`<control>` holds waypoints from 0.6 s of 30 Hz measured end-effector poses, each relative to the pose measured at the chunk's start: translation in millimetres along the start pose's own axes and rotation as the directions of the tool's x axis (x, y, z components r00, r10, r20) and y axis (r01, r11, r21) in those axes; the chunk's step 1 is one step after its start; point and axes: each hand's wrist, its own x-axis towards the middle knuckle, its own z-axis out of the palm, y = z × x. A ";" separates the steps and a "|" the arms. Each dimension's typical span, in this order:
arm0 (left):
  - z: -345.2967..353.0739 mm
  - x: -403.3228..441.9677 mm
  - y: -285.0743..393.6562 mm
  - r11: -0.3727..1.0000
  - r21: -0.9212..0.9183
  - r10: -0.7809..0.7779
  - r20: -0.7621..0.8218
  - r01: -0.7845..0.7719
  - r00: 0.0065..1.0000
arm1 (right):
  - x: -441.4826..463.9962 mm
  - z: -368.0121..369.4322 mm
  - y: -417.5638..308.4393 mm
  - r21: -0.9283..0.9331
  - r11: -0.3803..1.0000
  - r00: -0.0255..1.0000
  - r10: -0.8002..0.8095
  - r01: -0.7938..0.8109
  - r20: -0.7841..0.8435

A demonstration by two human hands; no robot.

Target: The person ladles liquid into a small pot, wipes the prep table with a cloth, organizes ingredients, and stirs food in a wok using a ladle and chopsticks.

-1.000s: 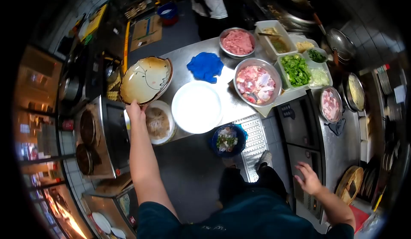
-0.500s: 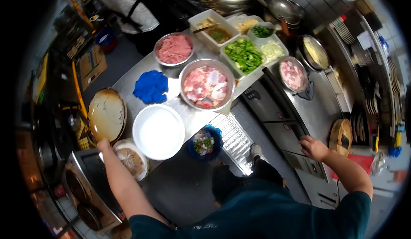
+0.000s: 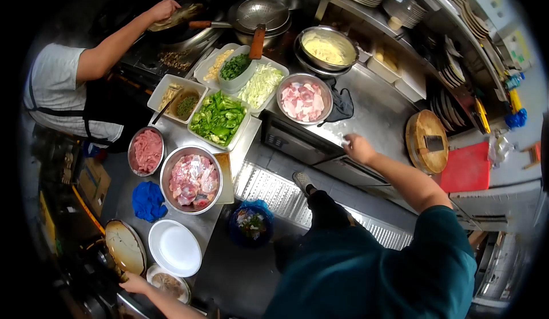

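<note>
My left hand (image 3: 135, 283) is at the lower rim of a round, shallow, cream-and-brown pan (image 3: 123, 244). Its fingers look closed on that rim, though they are partly hidden. Close by are an empty white plastic basin (image 3: 173, 249) and a white tub (image 3: 177, 292) with brownish contents in clear plastic. Over the edge of the right-hand steel counter (image 3: 366, 110) hangs my right hand (image 3: 359, 150), its fingers curled; whatever is in them cannot be made out. A steel bowl of raw meat pieces (image 3: 303, 98) stands beyond it.
A bowl of meat chunks (image 3: 192, 180), a bowl of pink meat (image 3: 146, 151), green peppers (image 3: 218, 119) and a blue cloth (image 3: 149, 201) occupy the left table. A chopping block (image 3: 426, 142) sits at right. Another person's hand (image 3: 164, 10) works by the stove. A blue-lined bin (image 3: 250, 225) stands below.
My view has swung to the right, shifting the table leftward and down. My right hand has moved forward along the counter toward the steel meat bowl. My left hand stays at the pan's rim.
</note>
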 end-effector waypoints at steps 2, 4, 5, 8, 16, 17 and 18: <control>-87.1 -37.3 76.2 0.948 -0.309 0.098 0.073 -0.071 0.993 | 65.4 28.1 40.6 0.165 0.984 0.988 0.091 -0.070 -0.126; -137.5 -107.7 119.2 0.969 -0.246 0.066 0.212 -0.012 0.975 | 125.9 38.7 51.6 0.722 0.591 0.917 0.366 -0.361 0.158; -149.5 -149.7 132.8 0.977 -0.215 0.049 0.264 0.010 0.963 | 150.2 42.9 49.0 0.836 0.403 0.916 0.304 -0.373 0.262; -202.9 -271.1 219.4 0.815 -0.448 -0.036 0.595 0.368 0.803 | 174.9 35.9 33.8 0.830 0.220 0.849 0.272 -0.513 0.453; -233.1 -418.3 289.2 0.385 -0.286 -0.219 0.895 0.877 0.388 | 169.2 21.3 42.5 0.820 0.104 0.816 0.230 -0.563 0.531; -235.0 -418.8 287.7 0.390 -0.281 -0.220 0.896 0.877 0.385 | 157.1 6.3 31.7 0.816 0.102 0.812 0.223 -0.569 0.539; -236.0 -417.8 286.1 0.394 -0.278 -0.218 0.898 0.876 0.383 | 148.9 2.5 26.8 0.800 0.160 0.814 0.192 -0.578 0.549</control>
